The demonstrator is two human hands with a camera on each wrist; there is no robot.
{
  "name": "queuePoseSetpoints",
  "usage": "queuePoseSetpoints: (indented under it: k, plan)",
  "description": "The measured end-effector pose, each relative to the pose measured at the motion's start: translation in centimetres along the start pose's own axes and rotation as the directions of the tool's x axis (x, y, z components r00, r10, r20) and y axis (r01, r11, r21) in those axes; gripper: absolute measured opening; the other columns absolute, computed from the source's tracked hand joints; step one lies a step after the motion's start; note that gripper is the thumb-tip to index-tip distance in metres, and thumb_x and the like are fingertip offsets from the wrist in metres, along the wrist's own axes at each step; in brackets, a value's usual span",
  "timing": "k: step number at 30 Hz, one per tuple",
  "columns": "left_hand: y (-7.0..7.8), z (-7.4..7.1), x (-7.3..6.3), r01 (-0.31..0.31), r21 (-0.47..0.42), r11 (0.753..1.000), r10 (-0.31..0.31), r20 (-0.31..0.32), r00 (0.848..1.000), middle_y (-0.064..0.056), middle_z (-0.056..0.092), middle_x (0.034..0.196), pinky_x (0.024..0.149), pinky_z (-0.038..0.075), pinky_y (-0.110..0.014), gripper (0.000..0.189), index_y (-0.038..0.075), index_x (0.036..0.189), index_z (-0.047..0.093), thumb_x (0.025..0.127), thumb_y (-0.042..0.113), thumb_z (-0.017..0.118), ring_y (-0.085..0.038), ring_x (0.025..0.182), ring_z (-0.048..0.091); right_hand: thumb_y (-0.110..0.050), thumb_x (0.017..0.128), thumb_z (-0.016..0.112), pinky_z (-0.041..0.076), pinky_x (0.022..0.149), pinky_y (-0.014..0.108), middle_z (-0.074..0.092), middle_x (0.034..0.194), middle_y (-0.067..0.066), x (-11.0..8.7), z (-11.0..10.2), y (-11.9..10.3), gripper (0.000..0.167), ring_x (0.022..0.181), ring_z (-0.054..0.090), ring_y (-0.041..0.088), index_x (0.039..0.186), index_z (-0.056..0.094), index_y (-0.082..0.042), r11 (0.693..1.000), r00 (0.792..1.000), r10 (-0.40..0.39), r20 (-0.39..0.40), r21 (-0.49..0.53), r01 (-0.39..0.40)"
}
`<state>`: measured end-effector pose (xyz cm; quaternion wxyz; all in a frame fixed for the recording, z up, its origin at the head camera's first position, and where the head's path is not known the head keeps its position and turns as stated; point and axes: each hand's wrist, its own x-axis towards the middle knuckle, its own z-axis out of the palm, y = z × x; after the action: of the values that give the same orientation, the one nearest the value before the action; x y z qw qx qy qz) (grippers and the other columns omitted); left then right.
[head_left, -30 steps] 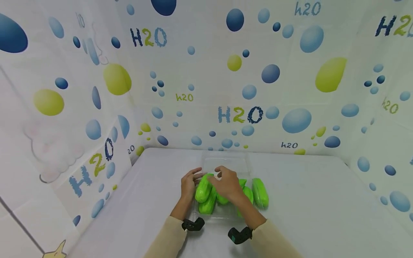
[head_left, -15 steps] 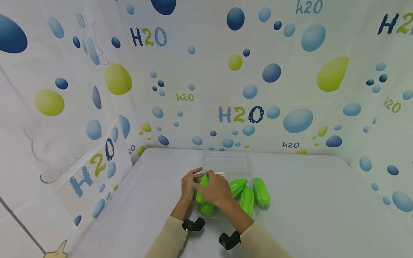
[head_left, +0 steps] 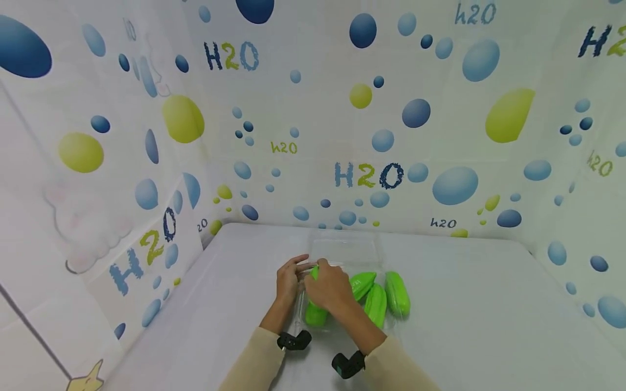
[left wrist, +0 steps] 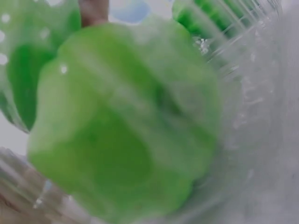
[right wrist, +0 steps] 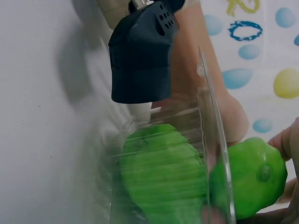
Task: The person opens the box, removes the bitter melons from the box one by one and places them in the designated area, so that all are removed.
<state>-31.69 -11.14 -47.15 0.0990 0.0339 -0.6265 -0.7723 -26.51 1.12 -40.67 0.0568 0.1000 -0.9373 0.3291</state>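
My right hand (head_left: pixel 330 288) grips a green bumpy gourd (right wrist: pixel 250 172), with its fingers around the far side in the right wrist view. The held gourd is at the rim of a clear plastic box (right wrist: pixel 219 126), mostly hidden by my hand in the head view. Another green gourd (head_left: pixel 315 315) lies low in the left of the box, seen through the wall in the right wrist view. My left hand (head_left: pixel 287 282) rests along the box's left side with fingers stretched toward the far edge; its thumb is hidden. The left wrist view is blurred and filled by a green gourd (left wrist: pixel 126 126).
Two gourds lie in the box's right half, one slanted (head_left: pixel 363 283) and one lengthwise (head_left: pixel 375 307). Another gourd (head_left: pixel 398 295) is at the right edge of the box. A clear lid (head_left: pixel 344 250) lies folded back behind it. The white table (head_left: pixel 464 304) meets a printed curtain (head_left: pixel 313 108).
My right hand has moved left and down over the left part of the box, with the gourd pushed lower. The right-hand gourds are uncovered. My left hand has hardly moved.
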Motion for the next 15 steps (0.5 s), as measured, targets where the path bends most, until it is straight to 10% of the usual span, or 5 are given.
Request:
queuePoseSetpoints:
  k: [9,15]
  plan:
    - [0.08,-0.13,-0.44,0.051,-0.014,0.999,-0.051,-0.021,0.998,-0.011,0.078,0.098,0.059,0.056,-0.023,0.048,-0.007,0.131,0.062,0.095,0.002,0.032,-0.011,0.068,0.070,-0.018,0.096,0.043,0.051,0.071,0.042,0.069,0.124,0.014,-0.60,0.13,0.40,0.048,0.084,0.063,0.027,0.136,0.063,-0.003,0.995,0.997,-0.071,-0.005,0.070,0.071]
    - [-0.07,-0.05,-0.17,0.031,-0.027,0.999,-0.031,0.006,1.000,-0.013,0.077,0.098,0.062,0.058,-0.025,0.047,-0.009,0.131,0.061,0.096,0.002,0.031,-0.013,0.069,0.070,-0.021,0.084,0.066,0.048,0.062,0.040,0.070,0.105,0.011,-0.87,0.17,0.52,0.050,0.087,0.059,0.028,0.132,0.063,-0.006,0.997,0.997,-0.074,-0.015,-0.026,0.073]
